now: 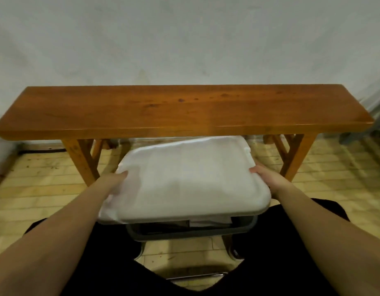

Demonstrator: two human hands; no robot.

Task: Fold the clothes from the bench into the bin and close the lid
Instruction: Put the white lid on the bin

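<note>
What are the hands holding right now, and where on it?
The white lid, above the bin: the left hand holds its left edge, and the right hand grips its right edge.

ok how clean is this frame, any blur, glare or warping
Head view: the white lid is overexposed and smeared, blurring the left hand at its edge; the bench is sharp but bowed by the wide lens; floor corners soften; dim, even light.

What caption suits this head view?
Both hands, left and right, hold the white lid above the grey bin.
</note>
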